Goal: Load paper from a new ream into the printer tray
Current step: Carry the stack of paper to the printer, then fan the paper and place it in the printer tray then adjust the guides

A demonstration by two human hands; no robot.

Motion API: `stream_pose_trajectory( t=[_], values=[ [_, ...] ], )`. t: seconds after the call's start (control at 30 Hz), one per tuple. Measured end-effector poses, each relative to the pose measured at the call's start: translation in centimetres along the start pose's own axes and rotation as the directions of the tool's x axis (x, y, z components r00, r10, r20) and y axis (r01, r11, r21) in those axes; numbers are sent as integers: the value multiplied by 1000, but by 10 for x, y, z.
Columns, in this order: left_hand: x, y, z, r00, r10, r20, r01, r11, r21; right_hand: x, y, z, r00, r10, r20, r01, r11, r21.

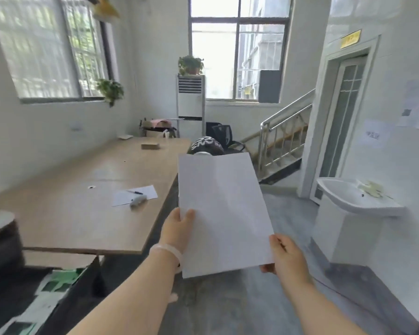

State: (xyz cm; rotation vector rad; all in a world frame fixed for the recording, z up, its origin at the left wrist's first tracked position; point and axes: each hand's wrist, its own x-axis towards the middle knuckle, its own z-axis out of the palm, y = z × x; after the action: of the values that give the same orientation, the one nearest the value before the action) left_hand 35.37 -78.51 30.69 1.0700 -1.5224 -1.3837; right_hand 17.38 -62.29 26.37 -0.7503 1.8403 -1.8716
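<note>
You hold a stack of white paper [224, 213] up in the air in front of you with both hands, clear of the table and over the grey floor [228, 310]. Your left hand [178, 232] grips the stack's left edge near its lower corner, thumb on top and the other fingers hidden beneath. Your right hand [284, 256] grasps the lower right corner, thumb pressed along the edge and fingertips curling out from under the bottom. The stack tilts away from you, its far end higher than the near end. A pale band [166, 251] circles your left wrist.

To your left stands a long wooden table [82, 226]. Near its right edge lies a single sheet [134, 195] with a pen [134, 192] on it and a small grey object [138, 201], too blurred to name, overlapping the sheet's near edge. At the table's far end sits a small brown box [150, 146]. Below the table's near corner, a dark bin holds green-and-white wrapping [56, 284]. To your right, a white sink [356, 199] is fixed against the wall. A staircase with a metal railing [286, 124] rises beyond the stack.
</note>
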Motion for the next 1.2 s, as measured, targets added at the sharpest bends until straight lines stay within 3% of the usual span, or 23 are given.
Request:
stream_pose_trajectory(
  t=[0.1, 0.23, 0.37, 0.5, 0.73, 0.9, 1.2],
  values=[
    [3, -12, -63, 984, -21, -179, 24, 1000, 14, 11, 4, 66, 982, 3, 187, 1, 1000, -21],
    [-17, -23, -138, 901, -34, -433, 67, 996, 61, 6, 7, 147, 894, 29, 447, -16, 999, -34],
    [-59, -31, -193, 753, -54, -655, 114, 992, 50, -18, 3, 207, 745, 30, 666, 0, 999, -45],
    [-109, -38, -224, 607, -91, -789, 129, 992, -15, -50, 7, 247, 580, 43, 814, -13, 999, -43],
    [-183, -58, -266, 431, -125, -894, 144, 987, -69, -108, 23, 299, 341, 98, 935, -28, 995, -94],
    [-224, -75, -315, 365, -171, -915, 156, 980, -120, -156, 23, 346, 217, 142, 966, -20, 990, -141],
    [-260, -117, -411, 369, -239, -898, 88, 971, -223, -234, 14, 462, 123, 178, 976, 121, 974, -193]
  ],
)
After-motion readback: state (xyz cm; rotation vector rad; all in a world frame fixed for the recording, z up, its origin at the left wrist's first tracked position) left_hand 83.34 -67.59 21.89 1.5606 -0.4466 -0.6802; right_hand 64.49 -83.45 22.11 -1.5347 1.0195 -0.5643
